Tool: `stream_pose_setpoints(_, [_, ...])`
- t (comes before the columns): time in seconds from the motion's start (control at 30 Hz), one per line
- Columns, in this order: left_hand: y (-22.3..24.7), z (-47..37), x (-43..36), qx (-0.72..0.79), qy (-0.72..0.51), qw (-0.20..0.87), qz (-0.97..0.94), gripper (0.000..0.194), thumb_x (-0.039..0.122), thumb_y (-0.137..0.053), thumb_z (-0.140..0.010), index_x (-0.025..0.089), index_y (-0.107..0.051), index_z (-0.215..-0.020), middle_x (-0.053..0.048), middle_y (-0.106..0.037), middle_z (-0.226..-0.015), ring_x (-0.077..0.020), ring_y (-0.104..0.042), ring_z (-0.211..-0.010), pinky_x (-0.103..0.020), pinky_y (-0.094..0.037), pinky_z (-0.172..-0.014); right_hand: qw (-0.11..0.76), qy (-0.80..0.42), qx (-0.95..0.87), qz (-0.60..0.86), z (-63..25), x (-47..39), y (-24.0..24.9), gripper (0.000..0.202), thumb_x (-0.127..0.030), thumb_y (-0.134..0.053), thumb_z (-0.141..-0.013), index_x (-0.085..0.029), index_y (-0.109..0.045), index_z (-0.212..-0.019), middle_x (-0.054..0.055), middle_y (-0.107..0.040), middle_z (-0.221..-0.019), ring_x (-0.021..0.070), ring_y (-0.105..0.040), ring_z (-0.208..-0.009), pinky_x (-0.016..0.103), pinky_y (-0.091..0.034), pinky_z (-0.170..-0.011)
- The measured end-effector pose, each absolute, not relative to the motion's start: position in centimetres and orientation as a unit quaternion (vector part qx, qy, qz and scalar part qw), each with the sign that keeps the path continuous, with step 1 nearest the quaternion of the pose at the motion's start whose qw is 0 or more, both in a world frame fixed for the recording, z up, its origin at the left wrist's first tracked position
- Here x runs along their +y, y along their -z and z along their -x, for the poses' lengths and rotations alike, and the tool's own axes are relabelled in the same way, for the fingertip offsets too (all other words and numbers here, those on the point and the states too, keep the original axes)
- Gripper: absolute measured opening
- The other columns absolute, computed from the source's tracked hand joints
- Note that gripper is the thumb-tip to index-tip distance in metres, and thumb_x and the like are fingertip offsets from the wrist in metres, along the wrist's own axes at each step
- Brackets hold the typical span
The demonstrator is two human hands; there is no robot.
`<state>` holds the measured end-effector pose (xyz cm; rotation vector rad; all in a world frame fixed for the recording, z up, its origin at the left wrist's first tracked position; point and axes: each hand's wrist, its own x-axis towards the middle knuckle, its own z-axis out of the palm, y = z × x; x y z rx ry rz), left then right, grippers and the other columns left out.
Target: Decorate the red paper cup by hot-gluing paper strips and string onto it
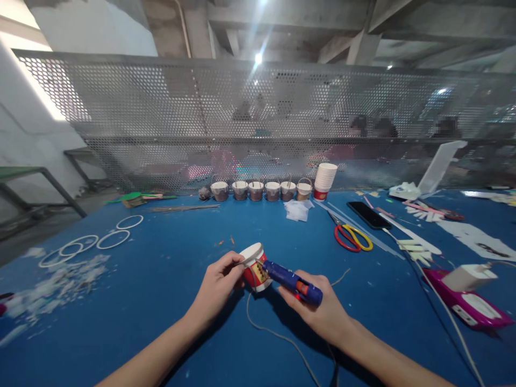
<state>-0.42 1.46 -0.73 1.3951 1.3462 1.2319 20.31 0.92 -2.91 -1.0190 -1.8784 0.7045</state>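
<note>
My left hand [221, 279] is closed on a red and white paper cup [255, 273], which lies tilted with its white end up and to the left. In my right hand [316, 301] is a blue hot glue gun [291, 278], its nozzle against or very close to the cup's printed side; I cannot tell if it touches. A thin grey cord [278, 334] hangs from the cup and trails over the blue table towards me. My right fingers are wrapped around the glue gun's grip, partly hidden behind its body.
Several small cups with handles [256, 191] and a paper cup stack [324, 181] line the back. Scissors [353, 238], a phone [368, 215] and a magenta power strip [470, 306] lie right. White rings [113, 239] and scraps [60, 293] lie left on the blue table [161, 317].
</note>
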Motion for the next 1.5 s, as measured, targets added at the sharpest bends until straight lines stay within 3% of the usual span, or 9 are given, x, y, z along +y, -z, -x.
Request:
stream_pose_setpoints(0.17, [0.6,0.4,1.5,0.535,-0.491,0.415,-0.547,0.014,0.030,-0.055,-0.069,0.018,-0.057,-0.060,0.004,-0.050,-0.050,-0.0109,-0.046,-0.048,-0.025,-0.038,-0.052,0.438,-0.335,-0.713,0.432,-20.7,1.3,3.2,0.029,-0.040,-0.059,-0.084,-0.018,-0.056,-0.066,-0.005,-0.044,-0.054,0.0087,-0.036,-0.049,0.022,-0.035,-0.046])
stream_pose_setpoints(0.67, [1.3,1.0,1.9,0.526,-0.503,0.464,-0.504,0.010,0.027,-0.056,-0.066,0.018,-0.058,-0.064,0.004,-0.050,-0.046,-0.0105,-0.045,-0.044,-0.023,-0.035,-0.047,0.437,-0.415,-0.668,0.436,-20.7,1.6,3.1,0.029,-0.042,-0.062,-0.079,-0.018,-0.055,-0.064,-0.005,-0.043,-0.052,0.0085,-0.035,-0.047,0.022,-0.033,-0.044])
stream_pose_setpoints(0.83, [1.2,1.1,2.0,0.529,-0.514,0.472,-0.482,0.010,0.027,-0.057,-0.065,0.018,-0.058,-0.064,0.004,-0.050,-0.045,-0.0101,-0.044,-0.042,-0.022,-0.033,-0.046,0.442,-0.425,-0.640,0.464,-21.5,2.8,2.4,0.043,-0.047,-0.058,-0.082,-0.019,-0.050,-0.051,-0.006,-0.039,-0.040,0.0079,-0.035,-0.038,0.021,-0.031,-0.038])
stream_pose_setpoints(0.93, [1.0,1.0,1.9,0.533,-0.514,0.462,-0.487,0.010,0.028,-0.057,-0.065,0.018,-0.058,-0.064,0.004,-0.050,-0.045,-0.0111,-0.046,-0.043,-0.023,-0.034,-0.045,0.459,-0.372,-0.636,0.497,-22.1,4.9,2.9,0.042,-0.050,-0.056,-0.084,-0.017,-0.061,-0.058,-0.002,-0.050,-0.043,0.0117,-0.047,-0.041,0.023,-0.038,-0.042])
stream_pose_setpoints(1.07, [0.9,0.8,2.0,0.541,-0.504,0.433,-0.515,0.015,0.032,-0.060,-0.068,0.018,-0.061,-0.066,0.002,-0.056,-0.046,-0.0117,-0.049,-0.045,-0.024,-0.038,-0.049,0.422,-0.159,-0.663,0.598,-22.6,8.0,4.5,0.033,-0.050,-0.062,-0.078,-0.018,-0.068,-0.073,0.007,-0.067,-0.066,0.0220,-0.063,-0.066,0.030,-0.047,-0.058])
stream_pose_setpoints(1.23, [1.2,1.0,2.2,0.550,-0.504,0.400,-0.532,0.018,0.036,-0.065,-0.068,0.018,-0.063,-0.072,0.001,-0.060,-0.052,-0.0139,-0.053,-0.049,-0.026,-0.042,-0.051,0.382,-0.132,-0.655,0.639,-23.6,9.1,5.2,0.034,-0.052,-0.068,-0.075,-0.019,-0.069,-0.080,0.011,-0.071,-0.085,0.0277,-0.065,-0.085,0.037,-0.048,-0.075])
stream_pose_setpoints(1.4, [1.2,0.9,1.8,0.557,-0.485,0.371,-0.562,0.020,0.039,-0.063,-0.072,0.019,-0.063,-0.076,0.001,-0.062,-0.054,-0.0149,-0.055,-0.053,-0.026,-0.044,-0.054,0.575,-0.059,-0.616,0.535,-24.3,6.2,2.7,0.031,-0.046,-0.056,-0.086,-0.018,-0.061,-0.100,0.011,-0.065,-0.103,0.0231,-0.060,-0.095,0.038,-0.047,-0.085])
stream_pose_setpoints(1.5, [1.1,0.5,1.4,0.556,-0.478,0.353,-0.581,0.018,0.038,-0.062,-0.073,0.019,-0.063,-0.075,0.002,-0.061,-0.057,-0.0143,-0.055,-0.053,-0.025,-0.044,-0.053,0.582,-0.054,-0.685,0.435,-22.9,4.0,1.2,0.014,-0.030,-0.053,-0.090,-0.019,-0.060,-0.095,0.007,-0.064,-0.092,0.0174,-0.060,-0.081,0.031,-0.049,-0.076])
